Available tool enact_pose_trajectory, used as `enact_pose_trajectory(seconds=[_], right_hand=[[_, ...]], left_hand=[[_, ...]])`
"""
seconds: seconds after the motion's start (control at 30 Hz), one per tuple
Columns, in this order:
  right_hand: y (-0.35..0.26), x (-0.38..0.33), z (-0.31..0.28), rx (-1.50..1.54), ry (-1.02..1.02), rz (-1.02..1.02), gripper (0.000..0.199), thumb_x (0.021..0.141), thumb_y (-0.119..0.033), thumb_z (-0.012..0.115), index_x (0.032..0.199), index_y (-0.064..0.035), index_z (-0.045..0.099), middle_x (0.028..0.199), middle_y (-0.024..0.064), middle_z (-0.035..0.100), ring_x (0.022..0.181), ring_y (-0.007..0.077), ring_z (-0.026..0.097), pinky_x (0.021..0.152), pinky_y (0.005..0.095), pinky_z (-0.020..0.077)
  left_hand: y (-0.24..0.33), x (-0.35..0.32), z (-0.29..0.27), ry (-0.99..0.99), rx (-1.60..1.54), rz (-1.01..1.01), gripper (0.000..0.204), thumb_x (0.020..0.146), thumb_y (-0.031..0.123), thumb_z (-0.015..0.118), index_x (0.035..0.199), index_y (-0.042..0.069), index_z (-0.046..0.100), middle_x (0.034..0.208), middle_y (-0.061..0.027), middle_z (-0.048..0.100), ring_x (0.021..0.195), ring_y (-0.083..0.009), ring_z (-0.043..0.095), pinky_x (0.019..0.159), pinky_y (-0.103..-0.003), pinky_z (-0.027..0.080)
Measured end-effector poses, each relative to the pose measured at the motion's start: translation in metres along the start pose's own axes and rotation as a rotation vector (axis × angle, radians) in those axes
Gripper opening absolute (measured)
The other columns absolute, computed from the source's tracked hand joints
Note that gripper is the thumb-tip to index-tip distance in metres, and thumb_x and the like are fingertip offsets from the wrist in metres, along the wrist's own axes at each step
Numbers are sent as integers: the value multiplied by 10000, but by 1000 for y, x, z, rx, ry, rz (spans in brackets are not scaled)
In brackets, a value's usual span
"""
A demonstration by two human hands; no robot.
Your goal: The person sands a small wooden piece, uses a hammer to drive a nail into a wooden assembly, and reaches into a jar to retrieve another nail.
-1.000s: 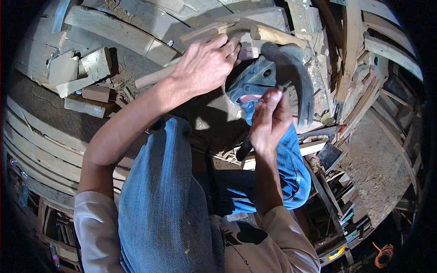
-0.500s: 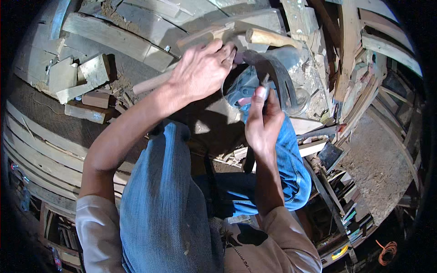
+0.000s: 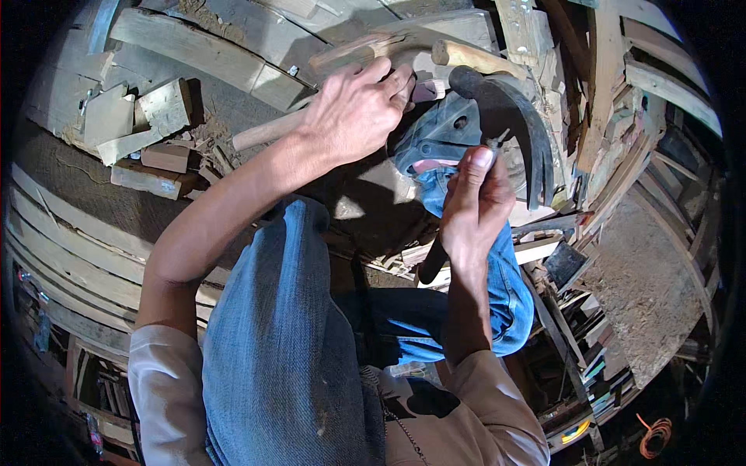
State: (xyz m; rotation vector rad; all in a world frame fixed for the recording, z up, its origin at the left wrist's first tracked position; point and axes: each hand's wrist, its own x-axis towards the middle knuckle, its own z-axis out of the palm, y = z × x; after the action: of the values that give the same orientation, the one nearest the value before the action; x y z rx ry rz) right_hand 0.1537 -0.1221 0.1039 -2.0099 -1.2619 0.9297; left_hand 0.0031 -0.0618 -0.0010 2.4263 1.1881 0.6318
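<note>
My right hand (image 3: 478, 194) is closed round the dark handle of a claw hammer (image 3: 536, 128). The hammer's round face points toward my left hand, and its long curved claw hangs down on the right. My left hand (image 3: 353, 113) is closed on a pale wooden stick (image 3: 268, 130), whose pinkish short end (image 3: 430, 91) shows past my fingers, just left of the hammer face and apart from it. My fingertips are partly hidden behind the knuckles. Below the stick's end is a blue-grey shoe (image 3: 435, 136) with holes.
A round wooden handle (image 3: 474, 58) lies behind the hammer. Wood offcuts (image 3: 159, 116) are piled at the left, by a long plank (image 3: 190, 54). Wooden slats and scraps crowd the right, near a brown board (image 3: 645, 287). My jeans-clad knee (image 3: 284, 311) rises in the foreground.
My right hand and the hammer have moved right, and the hammer face has come away from the stick's end. My left hand has shifted slightly right with the stick.
</note>
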Motion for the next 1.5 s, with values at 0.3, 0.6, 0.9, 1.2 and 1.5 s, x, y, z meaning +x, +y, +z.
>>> enact_pose_trajectory(seconds=[0.3,0.6,0.9,1.2,1.5], right_hand=[[-1,-1,5,42,14,5,329,1060,-287,493,876,-22,559,690,-46,514,565,43,393,508,236,327],[18,-2,8,-46,35,-63,361,1068,-340,457,825,-82,528,632,-67,432,562,4,345,487,198,263],[18,-3,9,-150,3,-77,305,1066,-263,472,898,-26,566,645,-45,478,578,54,437,517,238,359],[3,0,10,-131,-18,-51,313,1064,-276,470,830,-78,535,627,-82,434,546,18,352,480,224,280],[7,1,8,40,24,8,333,1058,-312,489,816,-87,523,614,-75,422,505,8,342,440,212,227]], left_hand=[[-2,-5,1,-22,-6,-22,292,837,103,588,1039,-86,681,1115,-121,670,1012,-233,596,721,-378,578],[1,1,-3,-11,-55,-58,243,845,135,636,970,-63,699,1157,-97,665,967,-220,606,678,-367,570],[-1,-4,-2,12,-39,-40,288,835,130,607,1019,-78,682,1200,-131,645,1009,-238,592,744,-380,568],[-1,-4,-1,24,-3,-46,298,824,118,669,1065,-57,685,1146,-84,685,903,-211,602,675,-343,573],[-2,-10,-3,2,-14,-53,290,847,152,640,1042,-58,688,1195,-102,659,992,-223,597,735,-370,567]])
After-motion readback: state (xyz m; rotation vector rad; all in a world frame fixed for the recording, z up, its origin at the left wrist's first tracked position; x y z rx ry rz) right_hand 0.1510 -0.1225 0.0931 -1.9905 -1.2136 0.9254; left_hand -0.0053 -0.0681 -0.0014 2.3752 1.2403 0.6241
